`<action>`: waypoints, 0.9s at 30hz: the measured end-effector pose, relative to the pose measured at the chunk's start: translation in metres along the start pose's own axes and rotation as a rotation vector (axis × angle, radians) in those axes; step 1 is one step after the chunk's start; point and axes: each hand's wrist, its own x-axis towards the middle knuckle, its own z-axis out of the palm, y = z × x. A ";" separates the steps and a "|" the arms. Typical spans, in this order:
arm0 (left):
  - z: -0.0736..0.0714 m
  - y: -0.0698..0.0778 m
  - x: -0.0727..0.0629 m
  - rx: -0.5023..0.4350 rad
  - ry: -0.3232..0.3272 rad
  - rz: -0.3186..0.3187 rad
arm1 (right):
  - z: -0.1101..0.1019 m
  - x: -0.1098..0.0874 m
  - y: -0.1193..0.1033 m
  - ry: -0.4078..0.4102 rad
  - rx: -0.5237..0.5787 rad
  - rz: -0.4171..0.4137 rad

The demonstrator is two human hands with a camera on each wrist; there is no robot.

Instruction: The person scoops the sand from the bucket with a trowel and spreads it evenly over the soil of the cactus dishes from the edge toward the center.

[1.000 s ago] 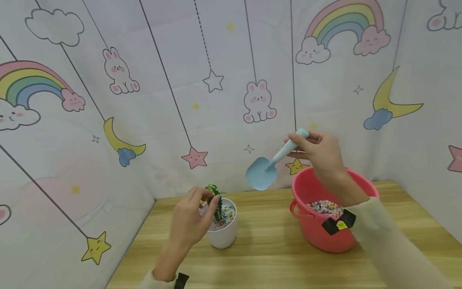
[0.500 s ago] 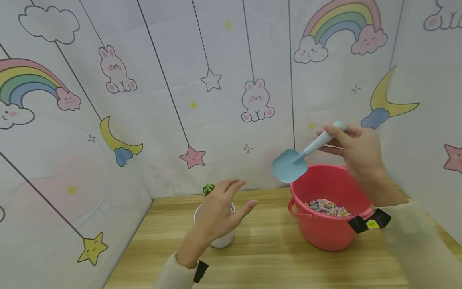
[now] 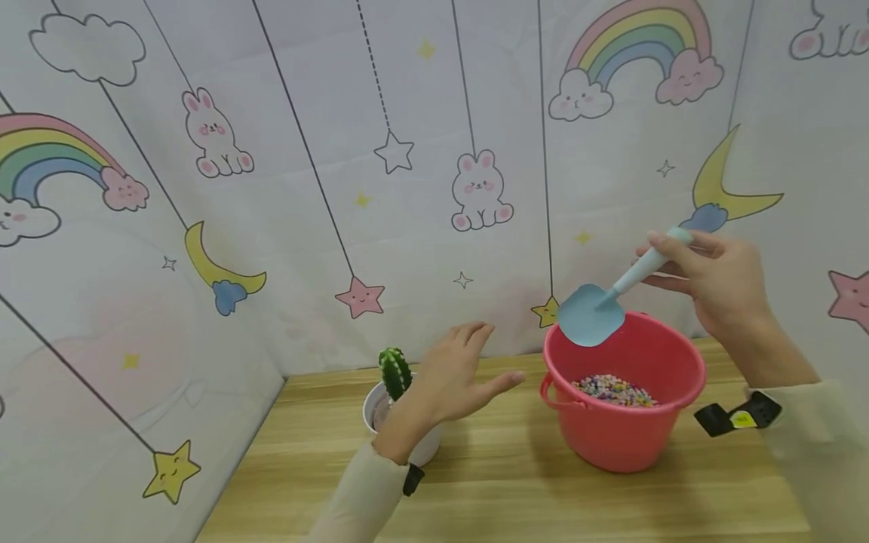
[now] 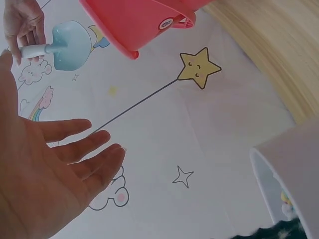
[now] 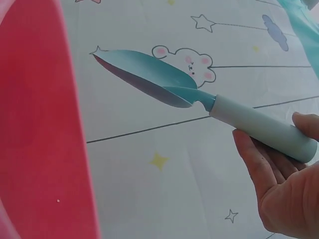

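My right hand (image 3: 729, 283) grips a light blue hand trowel (image 3: 592, 315) by the end of its handle, thumb on top and fingers beneath. The blade points left and down, overlapping the back left rim of a red bucket (image 3: 611, 437) in the head view. In the right wrist view the trowel (image 5: 149, 77) carries nothing visible. My left hand (image 3: 444, 381) is empty, fingers extended, in front of a white pot (image 3: 426, 449) and partly hiding it. From the pot rises a green cactus (image 3: 394, 373). The left wrist view shows the left hand (image 4: 55, 179) with fingers spread, palm visible.
Small multicoloured beads (image 3: 614, 390) cover the bottom of the bucket, whose red handle (image 3: 563, 400) hangs on its left side. Both vessels stand on a wood-grain table (image 3: 502, 467). A white printed cloth (image 3: 305, 249) hangs behind and at the sides.
My left hand has let go of the cactus and moved right, fingers opening out. The right hand has carried the trowel rightward to the bucket. The cactus stays upright in its pot.
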 end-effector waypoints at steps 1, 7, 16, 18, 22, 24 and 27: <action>0.001 0.002 0.003 -0.001 -0.022 -0.009 | -0.003 0.000 -0.001 0.000 -0.009 0.000; 0.009 0.012 0.020 -0.003 -0.097 -0.018 | -0.017 0.003 -0.003 0.007 -0.137 0.019; 0.026 0.024 0.039 0.003 -0.204 0.005 | -0.023 0.017 0.006 -0.023 -0.421 0.046; 0.030 0.027 0.042 0.004 -0.229 0.004 | -0.023 0.021 0.009 -0.037 -0.437 0.053; 0.038 0.033 0.048 0.030 -0.263 0.016 | -0.020 0.028 0.014 -0.073 -0.509 0.080; 0.042 0.035 0.051 0.047 -0.278 0.024 | -0.018 0.032 0.017 -0.092 -0.556 0.096; 0.045 0.037 0.055 0.063 -0.296 0.036 | -0.016 0.038 0.021 -0.119 -0.605 0.108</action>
